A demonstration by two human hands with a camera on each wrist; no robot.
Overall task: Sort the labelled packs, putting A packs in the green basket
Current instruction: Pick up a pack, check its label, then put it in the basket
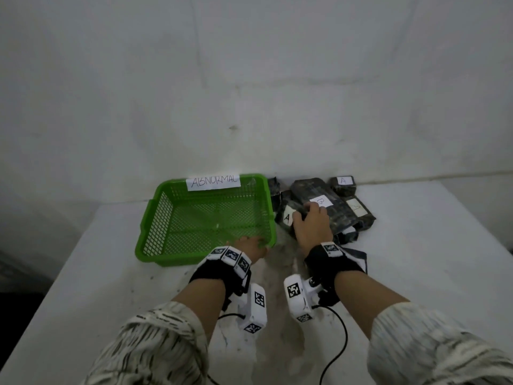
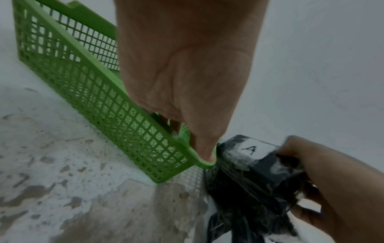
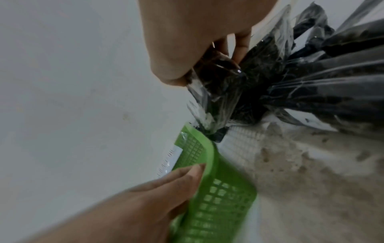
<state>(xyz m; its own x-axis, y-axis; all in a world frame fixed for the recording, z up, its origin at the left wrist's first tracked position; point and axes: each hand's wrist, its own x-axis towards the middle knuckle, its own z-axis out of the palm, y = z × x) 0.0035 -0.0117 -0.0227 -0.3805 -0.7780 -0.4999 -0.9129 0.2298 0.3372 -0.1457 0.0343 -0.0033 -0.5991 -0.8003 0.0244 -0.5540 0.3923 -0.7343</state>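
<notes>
A green mesh basket with an "ABNORMAL" label stands on the white table, nothing inside it. My left hand grips its near right corner rim, thumb outside and fingers inside. To the right lies a heap of dark plastic-wrapped packs. My right hand grips the pack labelled A at the heap's left edge, next to the basket. That pack shows its A label in the left wrist view. A large B pack lies across the heap.
Two more A packs lie behind and right of the B pack, and another dark pack sits by the basket's far right corner. The wall stands close behind. Worn table surface spreads in front.
</notes>
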